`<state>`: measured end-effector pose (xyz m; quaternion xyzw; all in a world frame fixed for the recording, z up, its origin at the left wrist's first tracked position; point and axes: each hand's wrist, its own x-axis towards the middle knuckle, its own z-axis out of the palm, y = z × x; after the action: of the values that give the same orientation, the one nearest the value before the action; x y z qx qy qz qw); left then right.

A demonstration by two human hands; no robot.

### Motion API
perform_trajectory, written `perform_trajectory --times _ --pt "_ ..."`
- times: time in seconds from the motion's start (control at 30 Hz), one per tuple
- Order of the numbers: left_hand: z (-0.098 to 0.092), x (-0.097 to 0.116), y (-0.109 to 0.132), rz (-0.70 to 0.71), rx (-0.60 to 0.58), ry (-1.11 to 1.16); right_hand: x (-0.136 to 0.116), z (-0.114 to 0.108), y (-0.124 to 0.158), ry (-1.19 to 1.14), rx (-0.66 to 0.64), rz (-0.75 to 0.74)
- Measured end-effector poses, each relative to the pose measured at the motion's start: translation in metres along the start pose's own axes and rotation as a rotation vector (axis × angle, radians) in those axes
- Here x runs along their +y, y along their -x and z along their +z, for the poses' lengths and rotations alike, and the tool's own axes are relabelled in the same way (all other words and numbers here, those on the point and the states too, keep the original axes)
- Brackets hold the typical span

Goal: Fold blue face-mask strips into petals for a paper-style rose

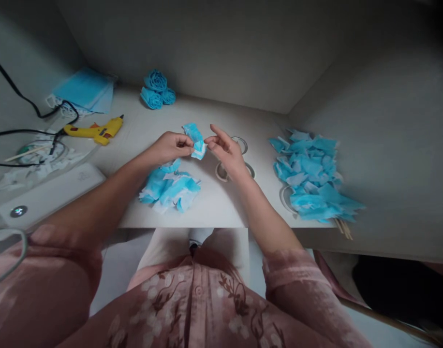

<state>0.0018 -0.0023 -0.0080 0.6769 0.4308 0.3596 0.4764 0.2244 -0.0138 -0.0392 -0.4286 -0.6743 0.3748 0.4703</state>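
Observation:
Between the thumb and fingers of my left hand (174, 147) is a blue-and-white strip of face mask fabric (194, 134), held up above the table with a fold near its lower end. My right hand (226, 150) is at the strip's right edge, index finger stretched out and thumb apart from it; whether its fingertips touch the fabric is hard to tell. Below my left hand lies a loose pile of blue and white fabric pieces (170, 191). Rings like tape rolls (221, 172) sit under and behind my right hand, partly covered by it.
Three blue rolled fabric flowers (156, 81) stand at the back. To the left are stacked face masks (81, 92), a yellow glue gun (101, 130), black cables and a white power bank (54, 193). A large blue fabric heap (308, 164) with wooden sticks (344, 229) lies right.

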Motion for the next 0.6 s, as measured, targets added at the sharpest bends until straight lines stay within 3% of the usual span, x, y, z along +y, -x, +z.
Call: perform_trajectory --times 0.1,0.27,0.47,0.6 --pt "0.003 0.003 0.001 -0.032 -0.056 -0.043 -0.001 0.002 0.001 0.016 -0.054 -0.046" --pt "0.002 0.002 0.0 -0.034 -0.031 -0.059 -0.001 0.003 0.002 -0.008 -0.049 -0.015" --pt "-0.006 0.0 -0.003 -0.018 0.129 0.085 0.008 -0.023 -0.015 0.039 0.157 0.041" --pt "-0.008 -0.003 -0.007 -0.027 0.241 0.145 0.017 -0.042 -0.045 0.152 0.138 0.105"
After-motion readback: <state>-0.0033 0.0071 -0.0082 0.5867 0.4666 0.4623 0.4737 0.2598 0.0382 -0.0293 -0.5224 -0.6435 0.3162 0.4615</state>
